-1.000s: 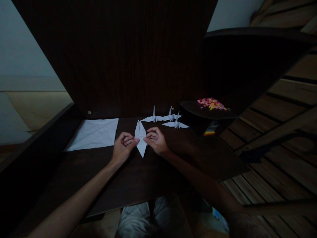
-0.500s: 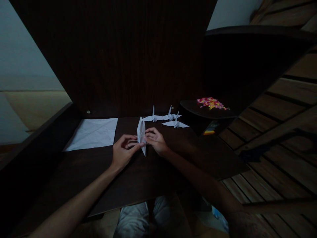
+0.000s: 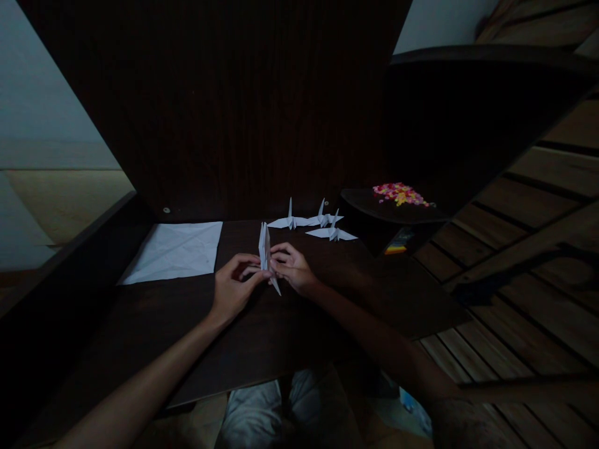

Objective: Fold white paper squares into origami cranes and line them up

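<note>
The left hand (image 3: pixel 233 285) and right hand (image 3: pixel 296 272) clamp fingers on a folded paper (image 3: pixel 264 246), paper birds (image 3: pixel 334 234) behind it to the right.

The table (image 3: pixel 262 337) is of dark brown wood, with a flat top. On its far left part lies a white sheet (image 3: pixel 175 249), which has visible creases. Near the back edge stand three white paper birds (image 3: pixel 334 234), their wings spread and pointed parts upward. To the right, a small dark shelf (image 3: pixel 359 202) with curved front carries a loose heap of pink, red and yellow pieces (image 3: pixel 401 194).
</note>
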`<state>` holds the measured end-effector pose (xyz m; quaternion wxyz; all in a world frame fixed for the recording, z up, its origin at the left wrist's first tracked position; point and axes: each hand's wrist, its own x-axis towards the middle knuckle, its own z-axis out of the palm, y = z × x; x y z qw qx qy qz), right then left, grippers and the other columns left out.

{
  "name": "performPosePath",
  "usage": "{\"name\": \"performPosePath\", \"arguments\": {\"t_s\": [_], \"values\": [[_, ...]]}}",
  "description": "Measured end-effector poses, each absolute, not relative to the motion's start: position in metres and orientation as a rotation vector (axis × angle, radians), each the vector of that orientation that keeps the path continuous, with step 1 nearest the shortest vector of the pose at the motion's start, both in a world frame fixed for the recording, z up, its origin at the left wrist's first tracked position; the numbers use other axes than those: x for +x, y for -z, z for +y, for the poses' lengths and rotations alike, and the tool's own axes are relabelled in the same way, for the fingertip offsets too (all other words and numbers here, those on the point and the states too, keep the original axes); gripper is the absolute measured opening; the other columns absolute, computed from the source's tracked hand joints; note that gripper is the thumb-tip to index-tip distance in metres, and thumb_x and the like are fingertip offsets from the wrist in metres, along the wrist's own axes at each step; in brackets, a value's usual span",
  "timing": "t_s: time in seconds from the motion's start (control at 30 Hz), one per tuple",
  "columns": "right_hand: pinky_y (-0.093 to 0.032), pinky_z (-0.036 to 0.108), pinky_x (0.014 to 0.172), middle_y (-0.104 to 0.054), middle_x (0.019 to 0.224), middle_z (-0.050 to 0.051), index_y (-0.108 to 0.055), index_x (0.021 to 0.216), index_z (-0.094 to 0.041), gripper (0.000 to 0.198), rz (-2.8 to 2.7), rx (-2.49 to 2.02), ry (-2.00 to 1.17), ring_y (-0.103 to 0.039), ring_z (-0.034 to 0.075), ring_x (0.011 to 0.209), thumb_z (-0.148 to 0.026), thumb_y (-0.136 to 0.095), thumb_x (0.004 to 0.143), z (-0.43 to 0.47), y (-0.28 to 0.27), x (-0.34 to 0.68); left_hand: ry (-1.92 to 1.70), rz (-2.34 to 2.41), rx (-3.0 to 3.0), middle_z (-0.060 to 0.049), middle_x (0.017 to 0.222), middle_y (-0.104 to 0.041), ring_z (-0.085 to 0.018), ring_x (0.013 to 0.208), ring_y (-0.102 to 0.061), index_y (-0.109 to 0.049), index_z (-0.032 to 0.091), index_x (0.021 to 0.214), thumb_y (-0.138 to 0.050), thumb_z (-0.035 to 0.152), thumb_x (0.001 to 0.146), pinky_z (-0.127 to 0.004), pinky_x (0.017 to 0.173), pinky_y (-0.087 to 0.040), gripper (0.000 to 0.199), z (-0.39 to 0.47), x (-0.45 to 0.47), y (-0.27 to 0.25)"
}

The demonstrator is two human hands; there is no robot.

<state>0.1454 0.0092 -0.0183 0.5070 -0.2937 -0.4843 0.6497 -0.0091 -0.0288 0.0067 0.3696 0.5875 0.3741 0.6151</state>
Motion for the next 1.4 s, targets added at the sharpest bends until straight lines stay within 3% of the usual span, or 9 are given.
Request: {"name": "performPosePath", "arguments": {"t_s": [0.23, 0.43, 0.73, 1.13, 1.4], "values": [[-0.051, 0.027, 0.07, -0.058, 0.081, -0.001, -0.051, 0.09, -0.022, 0.049, -1.186, -0.722, -1.318, -0.057, 0.011, 0.069, -0.034, -0.083, 0.055, 0.009, 0.012, 0.145, -1.552, 1.1, 1.479, -0.002, 0.075, -0.066, -0.014, 0.068, -0.065, -0.06, 0.017, 0.085, -0.075, 0.03, 0.069, -0.023, 0.062, -0.053, 0.026, -0.026, -0.01, -0.01], [-0.05, 0.025, 0.063, -0.055, 0.084, 0.0, -0.05, 0.09, -0.022, 0.052, -1.234, -0.751, -1.238, -0.053, 0.009, 0.064, -0.035, -0.083, 0.053, 0.007, 0.008, 0.145, -1.568, 1.073, 1.414, -0.002, 0.074, -0.066, -0.015, 0.072, -0.066, -0.059, 0.016, 0.084, -0.074, 0.032, 0.069, -0.026, 0.068, -0.054, 0.027, -0.021, -0.01, -0.008], [-0.049, 0.025, 0.059, -0.056, 0.079, -0.003, -0.048, 0.098, -0.023, 0.053, -1.231, -0.725, -1.285, -0.054, 0.009, 0.061, -0.029, -0.081, 0.057, 0.006, 0.011, 0.143, -1.601, 1.038, 1.378, 0.001, 0.064, -0.063, -0.012, 0.057, -0.062, -0.057, 0.017, 0.082, -0.074, 0.029, 0.069, -0.023, 0.057, -0.052, 0.025, -0.021, -0.011, -0.01], [-0.043, 0.02, 0.043, -0.058, 0.066, -0.007, -0.043, 0.097, -0.024, 0.044, -1.225, -0.729, -1.282, -0.052, 0.008, 0.046, -0.032, -0.073, 0.065, 0.007, 0.007, 0.143, -1.546, 1.02, 1.429, 0.004, 0.064, -0.056, -0.01, 0.058, -0.055, -0.054, 0.018, 0.076, -0.072, 0.03, 0.069, -0.02, 0.056, -0.045, 0.023, -0.019, -0.014, -0.008], [-0.049, 0.022, 0.052, -0.058, 0.075, -0.003, -0.05, 0.092, -0.022, 0.042, -1.237, -0.762, -1.17, -0.058, 0.012, 0.065, -0.031, -0.077, 0.062, -0.001, 0.006, 0.141, -1.533, 1.131, 1.482, -0.001, 0.078, -0.064, -0.014, 0.073, -0.061, -0.06, 0.017, 0.082, -0.07, 0.034, 0.072, -0.024, 0.066, -0.048, 0.023, -0.015, -0.015, -0.002]]}}
